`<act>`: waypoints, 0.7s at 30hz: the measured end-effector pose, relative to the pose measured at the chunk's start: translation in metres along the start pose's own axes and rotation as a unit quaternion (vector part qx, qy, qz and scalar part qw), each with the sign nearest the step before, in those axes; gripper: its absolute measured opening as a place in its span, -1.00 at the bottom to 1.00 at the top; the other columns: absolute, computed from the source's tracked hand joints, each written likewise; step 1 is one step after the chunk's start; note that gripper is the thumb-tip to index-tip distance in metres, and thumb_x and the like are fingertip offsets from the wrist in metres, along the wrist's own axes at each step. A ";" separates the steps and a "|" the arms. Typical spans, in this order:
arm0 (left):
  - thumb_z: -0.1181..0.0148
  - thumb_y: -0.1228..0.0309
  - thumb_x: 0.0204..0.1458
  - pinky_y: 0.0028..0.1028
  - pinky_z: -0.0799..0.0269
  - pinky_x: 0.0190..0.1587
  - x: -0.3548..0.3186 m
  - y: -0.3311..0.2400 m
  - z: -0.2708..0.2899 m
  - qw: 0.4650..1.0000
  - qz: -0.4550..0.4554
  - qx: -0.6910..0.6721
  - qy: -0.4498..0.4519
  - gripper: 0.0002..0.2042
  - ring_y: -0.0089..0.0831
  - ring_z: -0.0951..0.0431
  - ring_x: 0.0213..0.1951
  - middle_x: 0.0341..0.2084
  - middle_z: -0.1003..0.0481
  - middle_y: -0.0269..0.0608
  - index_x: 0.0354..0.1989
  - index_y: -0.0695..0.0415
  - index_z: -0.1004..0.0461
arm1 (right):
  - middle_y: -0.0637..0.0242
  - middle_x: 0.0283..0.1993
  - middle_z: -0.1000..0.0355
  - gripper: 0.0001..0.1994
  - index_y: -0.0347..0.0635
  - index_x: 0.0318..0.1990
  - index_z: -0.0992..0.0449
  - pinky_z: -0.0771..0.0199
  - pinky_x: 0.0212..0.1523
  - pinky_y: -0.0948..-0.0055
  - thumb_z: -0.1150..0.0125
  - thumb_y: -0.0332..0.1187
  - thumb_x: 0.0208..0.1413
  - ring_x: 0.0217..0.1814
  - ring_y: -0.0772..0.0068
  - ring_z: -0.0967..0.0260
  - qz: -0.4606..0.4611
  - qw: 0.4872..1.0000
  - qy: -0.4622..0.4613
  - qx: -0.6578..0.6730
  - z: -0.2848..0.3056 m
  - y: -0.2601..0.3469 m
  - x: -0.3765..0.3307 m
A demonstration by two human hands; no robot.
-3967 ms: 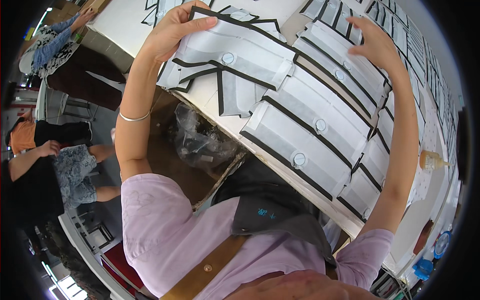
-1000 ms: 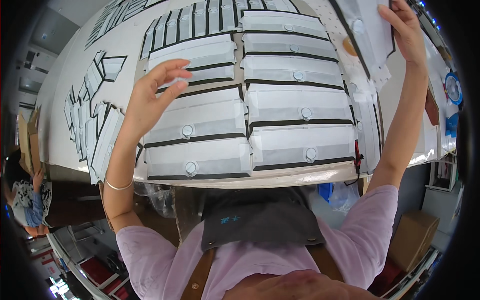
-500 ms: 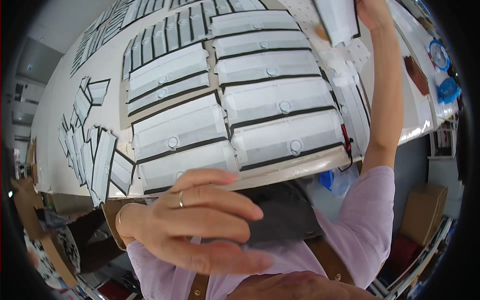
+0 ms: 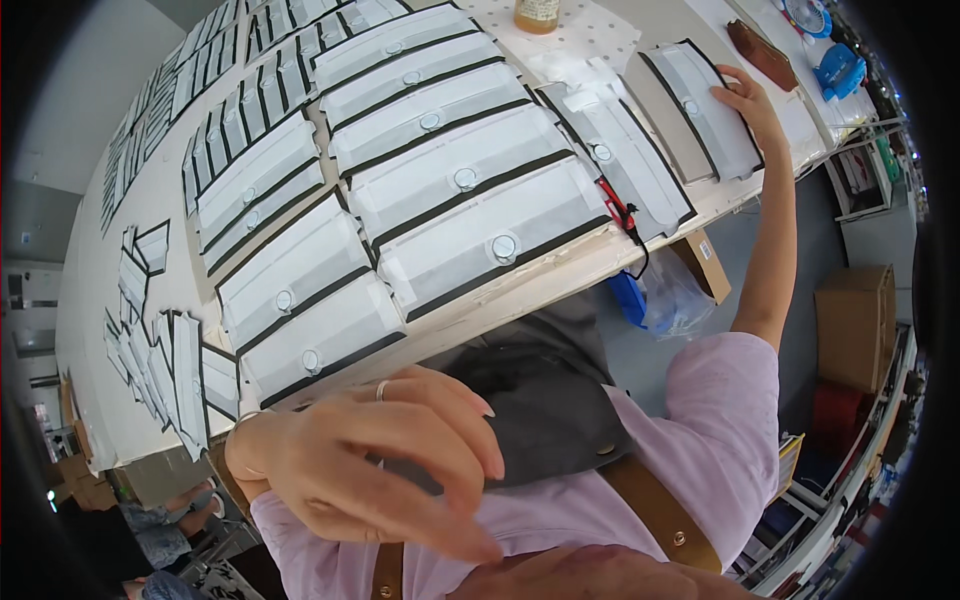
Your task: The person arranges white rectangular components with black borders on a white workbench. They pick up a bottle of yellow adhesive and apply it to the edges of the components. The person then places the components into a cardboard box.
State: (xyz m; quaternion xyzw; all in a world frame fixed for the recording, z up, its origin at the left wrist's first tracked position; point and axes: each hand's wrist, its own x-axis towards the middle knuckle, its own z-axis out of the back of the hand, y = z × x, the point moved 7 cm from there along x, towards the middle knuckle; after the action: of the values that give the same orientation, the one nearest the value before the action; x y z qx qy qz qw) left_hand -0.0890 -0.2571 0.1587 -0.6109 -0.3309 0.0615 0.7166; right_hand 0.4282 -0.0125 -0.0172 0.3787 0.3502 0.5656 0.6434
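At the table's right side, my right hand grips the outer black edge of a white, black-edged panel, which lies on or just over the tabletop. My left hand hovers in front of my chest, fingers bent and apart, holding nothing. Beside the held panel lies another such panel, slanting toward the front edge. Rows of the same panels cover the table's middle, many with a small clear round disc. A small red-and-black tool with a dark loop rests at the front edge.
A jar of amber contents stands on a dotted sheet at the back. Loose panels overlap at the left. A brown case and blue objects sit far right. Below the edge hangs a clear plastic bag; a carton stands right.
My right hand has brought the panel down from the upper right onto the table's right side. My left hand's fingers have curled more. The view has turned toward the right.
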 end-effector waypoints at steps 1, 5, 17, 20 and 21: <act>-0.28 0.60 0.01 -0.20 -0.37 0.03 0.000 0.006 0.002 0.999 0.032 0.014 -0.016 -0.86 -0.31 -0.56 -0.24 -0.34 -0.53 -0.26 -0.31 0.07 -0.66 | 0.37 -0.23 -0.52 -0.53 -0.06 0.14 -0.47 -0.42 -0.19 0.56 -0.39 -0.34 0.03 -0.21 0.58 -0.44 0.107 0.978 -0.080 -0.162 0.011 0.011 -0.002; -0.28 0.58 0.01 -0.32 -0.44 -0.12 -0.009 0.044 0.019 0.976 0.171 0.106 -0.089 -0.86 -0.27 -0.54 -0.26 -0.27 -0.54 -0.12 -0.24 0.28 -0.55 | 0.28 -0.27 -0.52 -0.70 -0.18 -0.09 -0.57 -0.42 -0.19 0.45 -0.35 -0.38 -0.02 -0.23 0.42 -0.46 0.302 0.897 -0.107 -0.306 -0.069 0.089 -0.021; -0.14 0.63 0.12 -0.39 -0.36 0.03 -0.080 0.086 0.057 0.922 0.266 0.024 -0.281 -0.84 -0.46 -0.49 -0.17 -0.25 -0.51 -0.20 -0.13 0.29 -0.49 | 0.34 -0.46 -0.48 -0.82 -0.22 -0.29 -0.62 -0.38 -0.27 0.47 -0.32 -0.31 0.01 -0.37 0.51 -0.36 0.188 0.962 0.015 -0.196 -0.134 0.083 0.022; -0.12 0.63 0.13 -0.41 -0.36 0.04 -0.086 0.093 0.061 0.920 0.269 0.011 -0.284 -0.83 -0.47 -0.49 -0.17 -0.25 -0.50 -0.21 -0.11 0.30 -0.50 | 0.35 -0.47 -0.48 -0.81 -0.22 -0.31 -0.61 -0.38 -0.27 0.48 -0.33 -0.28 0.03 -0.37 0.51 -0.36 0.209 0.955 0.020 -0.209 -0.152 0.083 0.039; -0.12 0.63 0.13 -0.41 -0.35 0.04 -0.085 0.095 0.061 0.922 0.267 0.010 -0.279 -0.83 -0.48 -0.49 -0.17 -0.25 -0.50 -0.22 -0.11 0.30 -0.50 | 0.36 -0.47 -0.47 -0.81 -0.22 -0.32 -0.61 -0.38 -0.27 0.48 -0.33 -0.27 0.04 -0.37 0.51 -0.36 0.220 0.949 0.017 -0.224 -0.156 0.083 0.045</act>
State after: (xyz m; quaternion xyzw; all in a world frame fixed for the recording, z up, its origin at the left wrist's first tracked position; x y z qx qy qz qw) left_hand -0.1582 -0.2241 0.0398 -0.6275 -0.3418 0.4216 0.5583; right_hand 0.2577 0.0524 -0.0179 0.2830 0.1333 0.7632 0.5654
